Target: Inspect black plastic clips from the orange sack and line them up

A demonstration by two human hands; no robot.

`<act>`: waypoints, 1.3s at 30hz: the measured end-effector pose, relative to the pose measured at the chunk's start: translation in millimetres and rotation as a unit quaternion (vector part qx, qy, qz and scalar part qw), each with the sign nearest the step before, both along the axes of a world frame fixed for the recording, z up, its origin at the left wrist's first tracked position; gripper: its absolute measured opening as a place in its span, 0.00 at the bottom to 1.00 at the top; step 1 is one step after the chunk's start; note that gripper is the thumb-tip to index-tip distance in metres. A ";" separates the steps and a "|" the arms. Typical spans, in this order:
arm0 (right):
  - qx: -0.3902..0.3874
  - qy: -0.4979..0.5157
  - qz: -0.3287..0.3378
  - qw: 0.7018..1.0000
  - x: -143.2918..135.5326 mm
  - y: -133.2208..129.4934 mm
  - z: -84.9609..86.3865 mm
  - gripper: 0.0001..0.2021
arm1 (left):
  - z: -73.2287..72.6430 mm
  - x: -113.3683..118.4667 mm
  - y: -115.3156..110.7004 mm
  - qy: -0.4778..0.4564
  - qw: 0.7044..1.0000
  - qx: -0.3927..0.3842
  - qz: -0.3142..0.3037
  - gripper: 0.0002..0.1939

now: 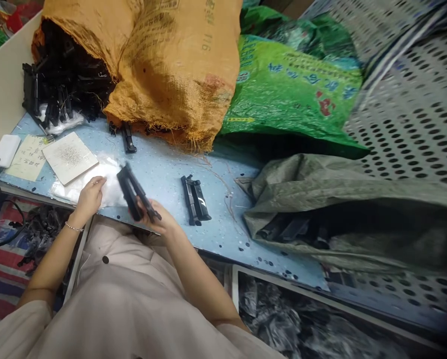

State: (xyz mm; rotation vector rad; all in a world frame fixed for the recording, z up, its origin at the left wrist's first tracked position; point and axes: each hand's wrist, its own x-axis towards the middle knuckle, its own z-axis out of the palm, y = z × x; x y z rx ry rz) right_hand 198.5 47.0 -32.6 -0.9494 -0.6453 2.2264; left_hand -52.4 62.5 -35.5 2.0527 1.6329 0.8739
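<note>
My right hand [156,218] holds a black plastic part [135,192] with two long parallel bars, raised and tilted above the table's front edge. To its left, my left hand [91,194] has thumb and index finger pressed together over a white plastic bag [113,182]; anything between the fingertips is too small to make out. A square white board [70,158] with many tiny specks lies partly on the bag. Another black part [195,200] rests on the blue table [163,174], right of my right hand.
An orange sack [178,65] and a heap of black parts [70,80] stand at the back left. Behind right are a green sack [294,94] and a grey-green sack [306,184]. A white device [5,151] with a cable lies far left.
</note>
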 end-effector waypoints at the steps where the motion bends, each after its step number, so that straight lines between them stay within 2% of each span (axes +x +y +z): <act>1: -0.024 0.013 0.031 0.999 -0.5 -4.1 -2.5 0.19 | -0.4 -0.2 2.2 -0.018 1.000 -0.011 0.004 0.27; 4: -0.067 0.040 0.042 0.996 -9.1 -4.9 -13.8 0.17 | 4.0 0.7 -3.6 -0.045 0.999 -0.014 -0.011 0.33; 7: -0.042 0.046 0.034 0.997 -24.2 5.0 -21.4 0.14 | 12.7 10.5 -26.9 -0.018 0.993 0.035 -0.111 0.37; 10: 0.040 -0.020 -0.002 0.999 -42.7 6.7 -16.6 0.11 | 19.4 27.3 -51.3 -0.004 0.977 0.049 -0.210 0.41; 12: 0.142 -0.106 -0.022 0.984 -52.1 -0.6 -5.6 0.09 | 27.1 33.6 -62.9 -0.006 0.977 0.046 -0.206 0.38; 13: 0.199 -0.141 -0.009 0.970 -53.9 -5.7 1.6 0.08 | 34.1 32.9 -68.3 -0.009 0.981 0.050 -0.189 0.36; 15: 0.296 -0.181 0.043 0.937 -48.0 -14.6 16.6 0.11 | 56.3 20.7 -81.8 -0.016 0.988 0.053 -0.146 0.26; 17: 0.344 -0.204 0.077 0.913 -25.7 -17.8 28.4 0.15 | 84.7 -6.5 -99.7 -0.018 0.994 0.025 -0.102 0.17; 19: 0.381 -0.316 0.023 0.869 12.9 -13.8 33.1 0.18 | 105.5 -44.4 -117.4 -0.001 0.997 -0.051 -0.062 0.14; 20: 0.394 -0.407 -0.032 0.823 36.2 -10.0 32.2 0.19 | 108.2 -64.3 -123.6 0.016 0.994 -0.096 -0.048 0.14; 21: 0.387 -0.520 -0.091 0.756 60.2 -5.8 29.2 0.19 | 104.0 -83.1 -127.0 0.036 0.990 -0.138 -0.024 0.14; 22: 0.364 -0.625 -0.120 0.680 83.6 -2.0 24.6 0.19 | 92.8 -99.7 -127.3 0.062 0.980 -0.187 -0.002 0.15; 23: 0.330 -0.701 -0.111 0.622 104.8 1.1 19.0 0.20 | 75.7 -113.4 -124.8 0.092 0.968 -0.234 0.017 0.16; 24: 0.291 -0.749 -0.083 0.589 123.1 3.0 13.0 0.20 | 54.7 -123.9 -120.0 0.122 0.952 -0.278 0.040 0.16; 25: 0.259 -0.777 -0.045 0.572 137.8 3.5 7.5 0.21 | 32.2 -131.2 -113.8 0.150 0.933 -0.318 0.074 0.15; 26: 0.235 -0.789 -0.008 0.568 149.0 2.9 2.8 0.21 | 10.9 -135.6 -107.2 0.166 0.914 -0.354 0.104 0.13; 28: 0.218 -0.784 0.043 0.579 161.8 -0.5 -2.7 0.19 | -19.2 -135.8 -95.5 0.176 0.889 -0.400 0.138 0.12; 30: 0.221 -0.758 0.053 0.611 163.1 -4.1 -3.5 0.17 | -26.1 -123.2 -86.7 0.125 0.892 -0.418 0.122 0.14; 31: 0.221 -0.730 0.043 0.646 159.4 -5.0 -2.9 0.17 | -21.9 -111.1 -82.4 0.067 0.901 -0.417 0.096 0.16; 33: 0.219 -0.621 -0.005 0.752 142.9 -4.3 -1.7 0.17 | -5.8 -74.4 -70.3 -0.090 0.918 -0.385 0.028 0.19; 35: 0.207 -0.468 -0.060 0.857 115.3 -0.8 -1.7 0.20 | 8.7 -24.9 -50.6 -0.207 0.934 -0.292 -0.012 0.19; 36: 0.198 -0.397 -0.077 0.893 99.3 1.7 -2.1 0.21 | 12.0 1.1 -38.6 -0.210 0.952 -0.223 0.011 0.16; 37: 0.188 -0.341 -0.085 0.917 83.3 4.3 -2.5 0.22 | 12.3 25.3 -26.0 -0.174 0.972 -0.149 0.046 0.13; 39: 0.165 -0.273 -0.090 0.944 56.6 9.0 -2.5 0.22 | 5.7 60.8 -3.0 -0.066 0.992 -0.074 0.075 0.08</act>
